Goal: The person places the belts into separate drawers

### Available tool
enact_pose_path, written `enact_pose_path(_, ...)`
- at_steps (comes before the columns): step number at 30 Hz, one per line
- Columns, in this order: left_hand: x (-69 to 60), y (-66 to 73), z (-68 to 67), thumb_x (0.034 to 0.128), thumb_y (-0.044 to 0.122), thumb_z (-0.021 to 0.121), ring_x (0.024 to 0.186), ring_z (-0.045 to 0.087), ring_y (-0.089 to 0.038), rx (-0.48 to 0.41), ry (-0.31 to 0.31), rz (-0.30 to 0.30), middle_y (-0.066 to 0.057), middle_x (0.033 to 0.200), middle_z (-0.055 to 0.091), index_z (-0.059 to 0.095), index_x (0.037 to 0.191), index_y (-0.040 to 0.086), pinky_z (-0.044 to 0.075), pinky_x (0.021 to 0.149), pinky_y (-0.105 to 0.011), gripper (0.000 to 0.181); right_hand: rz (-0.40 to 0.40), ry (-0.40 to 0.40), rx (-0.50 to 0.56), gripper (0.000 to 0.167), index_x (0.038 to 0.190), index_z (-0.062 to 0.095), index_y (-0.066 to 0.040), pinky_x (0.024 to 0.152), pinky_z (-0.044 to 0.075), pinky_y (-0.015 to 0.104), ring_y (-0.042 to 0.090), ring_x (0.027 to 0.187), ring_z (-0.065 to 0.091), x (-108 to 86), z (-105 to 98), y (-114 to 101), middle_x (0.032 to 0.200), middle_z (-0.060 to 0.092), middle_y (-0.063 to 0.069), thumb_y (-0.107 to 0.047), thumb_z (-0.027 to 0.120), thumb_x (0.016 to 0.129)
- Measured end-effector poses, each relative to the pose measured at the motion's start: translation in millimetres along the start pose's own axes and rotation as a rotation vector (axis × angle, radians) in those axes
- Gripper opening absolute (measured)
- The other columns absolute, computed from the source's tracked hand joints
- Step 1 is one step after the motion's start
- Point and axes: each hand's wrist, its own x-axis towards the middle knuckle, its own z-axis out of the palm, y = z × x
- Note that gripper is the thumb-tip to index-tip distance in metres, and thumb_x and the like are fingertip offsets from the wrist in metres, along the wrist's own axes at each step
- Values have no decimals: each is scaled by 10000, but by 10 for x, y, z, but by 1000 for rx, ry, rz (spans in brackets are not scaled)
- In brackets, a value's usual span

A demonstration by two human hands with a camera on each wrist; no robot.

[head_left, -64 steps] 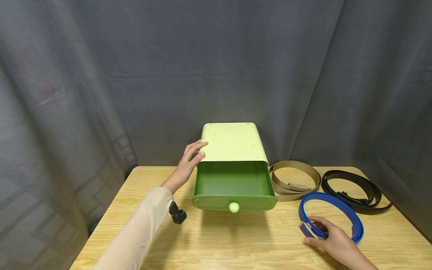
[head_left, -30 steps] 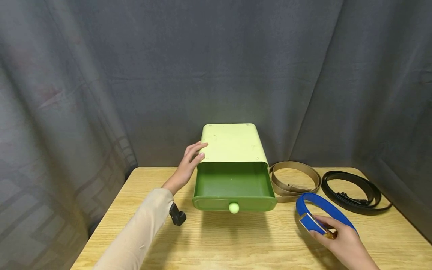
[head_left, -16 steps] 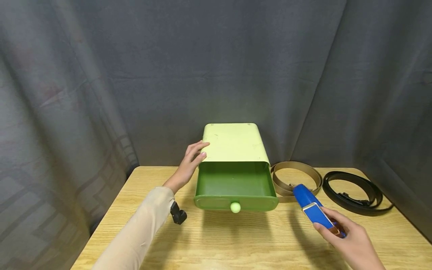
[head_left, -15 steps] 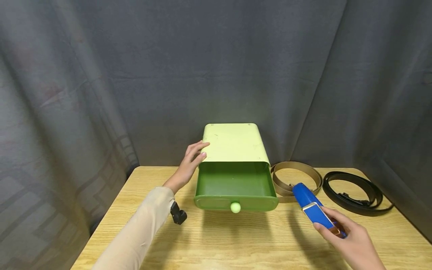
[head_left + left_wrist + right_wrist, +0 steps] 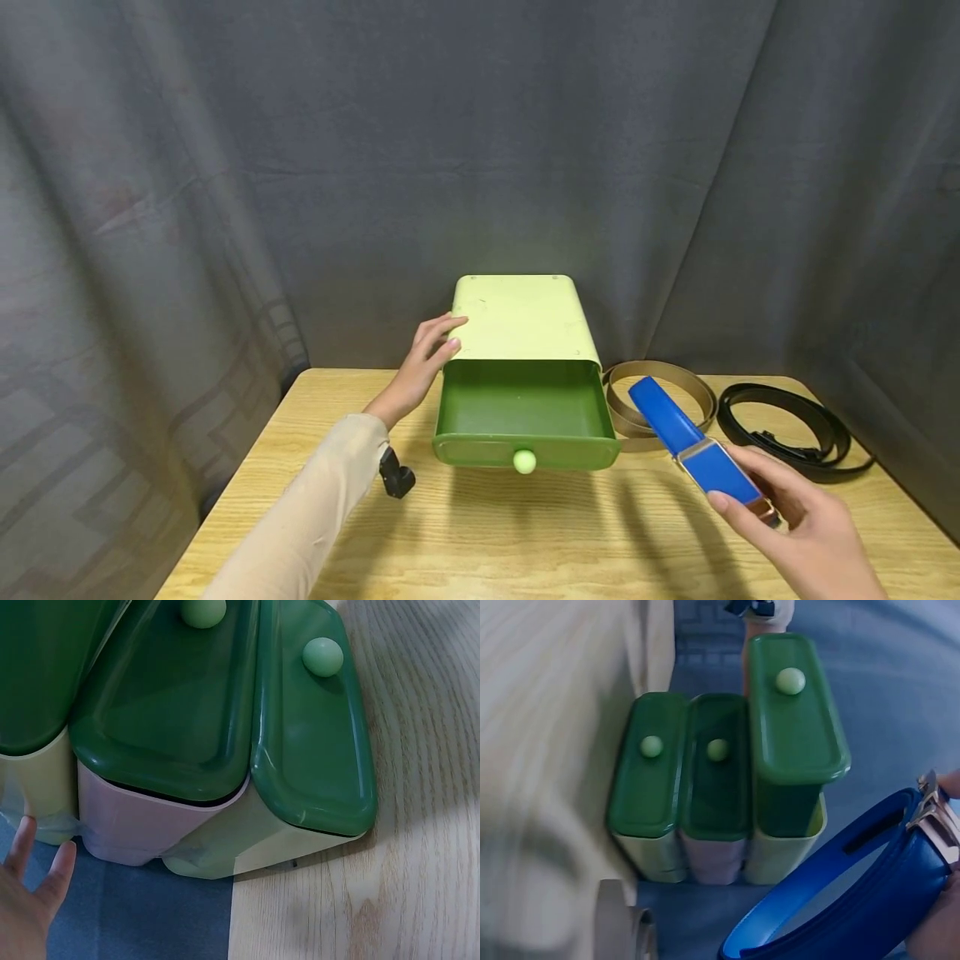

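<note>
Gripping blue belt at buckle with right hand; resting spread left hand on cabinet. Could snag on drawer rim if left swinging from buckle alone.

At the right edge of the right wrist view, the person's right grip holds a looped blue belt at its metal buckle. Beyond it, three boxes with green drawers line up side by side; the rightmost drawer is pulled out, the other two closed. The pale worktop fills the left, and a sleeve shows on top.
</note>
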Motion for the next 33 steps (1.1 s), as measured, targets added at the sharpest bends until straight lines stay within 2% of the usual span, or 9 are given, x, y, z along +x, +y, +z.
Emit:
enact_pose_path(5,4,3,12,1051,163,445,1278,356,-383,3,4,6,-205,1572,171,431,1474,20,338,1023,-568,447,-110,-17,40,569,1256,663,-57,547,417,217,59,764,613,76,-18,-82,1126,646,-134,215,712,758)
enact_pose_path(12,0,-14,38,1050,172,449,1269,357,-375,4,7,4,-199,1573,170,432,1473,26,332,1024,-575,448,-247,-96,231,583,1239,634,66,592,462,218,87,874,639,213,-22,-254,1142,673,4,298,674,705)
enact_pose_path(17,-5,-17,39,1052,173,448,1269,360,-377,10,13,9,-197,1570,180,438,1471,31,334,1022,-576,442,-315,-151,204,586,1224,648,52,583,480,233,88,945,632,312,19,-448,1179,660,14,285,701,690)
enact_pose_path(19,-6,-13,43,1052,172,446,1264,364,-374,9,16,11,-201,1570,179,438,1470,29,334,1022,-574,442,-335,-179,196,588,1225,654,40,591,486,230,90,1037,609,356,49,-531,1195,661,13,278,710,690)
enact_pose_path(21,-7,-6,52,1051,173,447,1257,365,-372,4,18,11,-207,1571,177,438,1469,26,330,1024,-570,443,-382,-220,243,591,1222,652,43,592,482,231,99,1084,586,410,88,-606,1181,668,30,281,710,684)
enact_pose_path(24,-8,-1,62,1049,174,446,1253,366,-371,1,19,11,-212,1572,172,435,1469,22,332,1021,-558,447,-443,-277,294,590,1227,651,35,600,483,223,102,1025,599,483,155,-704,1190,662,28,270,714,689)
enact_pose_path(27,-8,-4,70,1047,170,447,1255,366,-372,-1,21,12,-213,1570,176,436,1467,19,339,1011,-545,446,-478,-326,326,591,1239,657,1,600,484,224,109,899,618,550,223,-779,1180,658,21,244,721,703)
enact_pose_path(30,-4,-10,73,1046,164,449,1261,366,-374,-2,21,15,-210,1567,183,440,1465,17,342,1009,-541,444,-476,-374,326,576,1257,659,-36,567,479,240,139,844,621,612,279,-844,1171,657,22,202,721,736)
enact_pose_path(33,2,-13,71,1047,161,450,1267,365,-376,-2,21,16,-207,1566,187,441,1465,15,338,1019,-551,443,-455,-424,264,545,1270,659,-83,526,474,267,164,793,618,675,314,-916,1160,649,5,136,734,776)
